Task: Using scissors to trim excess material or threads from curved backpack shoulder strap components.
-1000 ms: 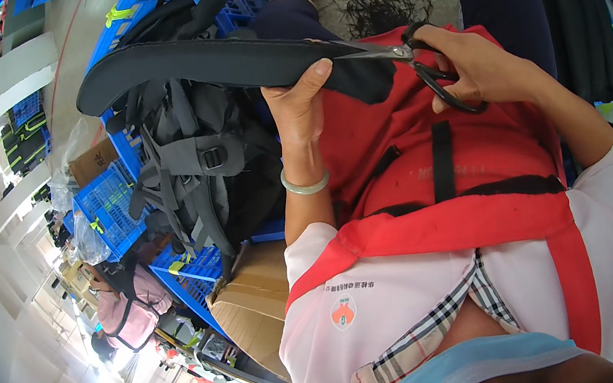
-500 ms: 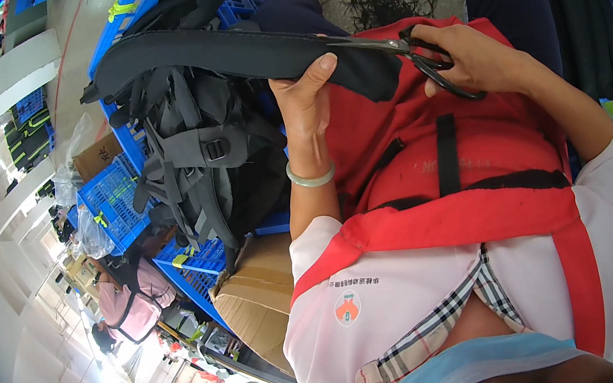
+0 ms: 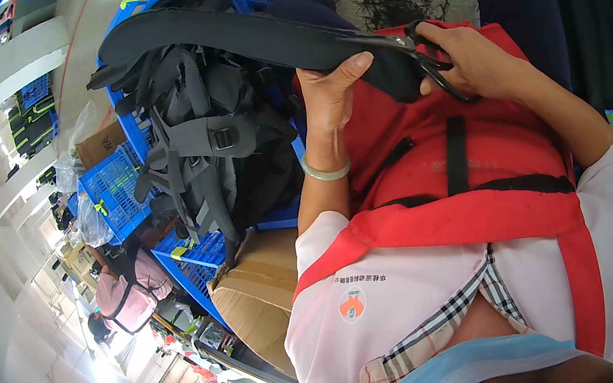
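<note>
Black and padded, the long strap (image 3: 240, 37) stretches across the top of the view, above the person's lap. The left hand (image 3: 331, 95) is held upright, wrist bent, with a pale green bangle (image 3: 325, 171) on it. Its grip is closed on the strap, thumb on top and fingers behind. The right hand (image 3: 477, 60) comes in from the right with its fingers through the black handles of the scissors (image 3: 433, 66). The blades touch the strap's end. A dark backpack (image 3: 212, 150) hangs over blue crates (image 3: 114, 190) at the left.
</note>
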